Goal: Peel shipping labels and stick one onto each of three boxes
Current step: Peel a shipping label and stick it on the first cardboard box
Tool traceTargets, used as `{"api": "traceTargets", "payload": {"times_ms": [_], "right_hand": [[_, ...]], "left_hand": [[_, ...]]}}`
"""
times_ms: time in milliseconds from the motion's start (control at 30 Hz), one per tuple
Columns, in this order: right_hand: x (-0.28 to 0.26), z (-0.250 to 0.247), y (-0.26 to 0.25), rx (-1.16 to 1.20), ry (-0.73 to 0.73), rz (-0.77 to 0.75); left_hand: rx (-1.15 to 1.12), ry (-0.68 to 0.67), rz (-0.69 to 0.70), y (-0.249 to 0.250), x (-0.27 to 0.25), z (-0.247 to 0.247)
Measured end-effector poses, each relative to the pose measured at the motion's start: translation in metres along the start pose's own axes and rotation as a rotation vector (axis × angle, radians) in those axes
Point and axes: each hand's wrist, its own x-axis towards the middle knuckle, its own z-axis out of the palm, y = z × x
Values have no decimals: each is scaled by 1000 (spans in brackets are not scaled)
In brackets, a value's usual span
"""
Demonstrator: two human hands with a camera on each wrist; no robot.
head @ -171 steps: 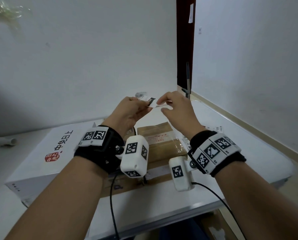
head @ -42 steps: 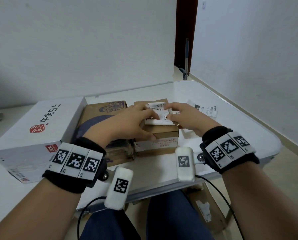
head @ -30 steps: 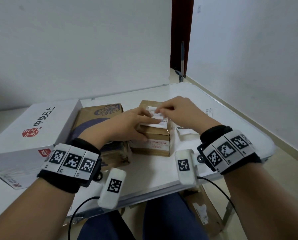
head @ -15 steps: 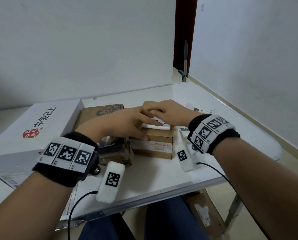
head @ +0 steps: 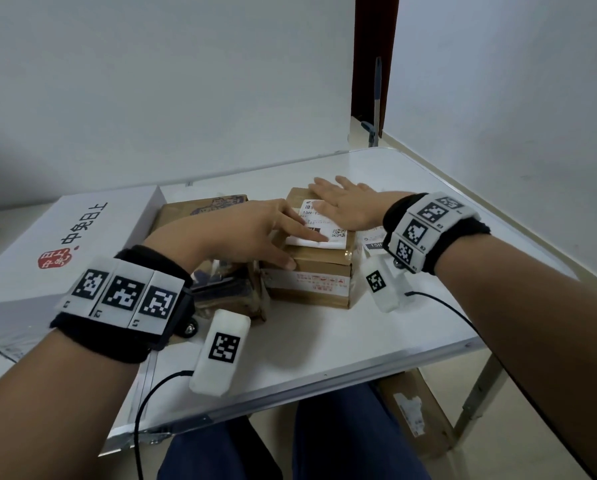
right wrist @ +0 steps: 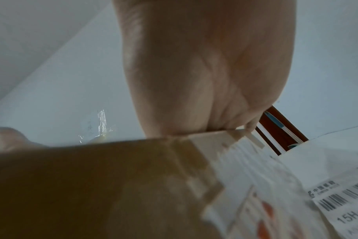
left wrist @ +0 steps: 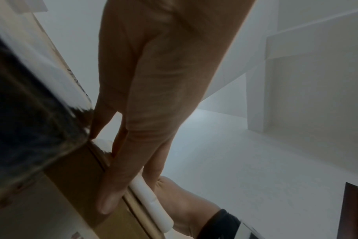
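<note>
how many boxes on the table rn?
3. A big white box at the left, a brown box in the middle mostly behind the left hand, and a small brown box on its right under both hands.

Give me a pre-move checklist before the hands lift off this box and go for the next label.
1. Shipping label lies on top of the small brown box: ok.
2. Right hand flat, pressing the label: ok.
3. Left hand steadies the box, fingers on the label: ok.
4. Label edges fully stuck: cannot tell.
5. More labels within reach, right of the box: ok.
6. White box labelled: cannot tell.
</note>
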Motion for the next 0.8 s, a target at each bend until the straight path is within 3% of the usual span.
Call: {"api": "traceTargets", "payload": {"times_ms": [800], "right_hand": [[-31,-15,18,117,-43,210]], "left_hand": [[-37,-5,-83,9,-1,-1]]}}
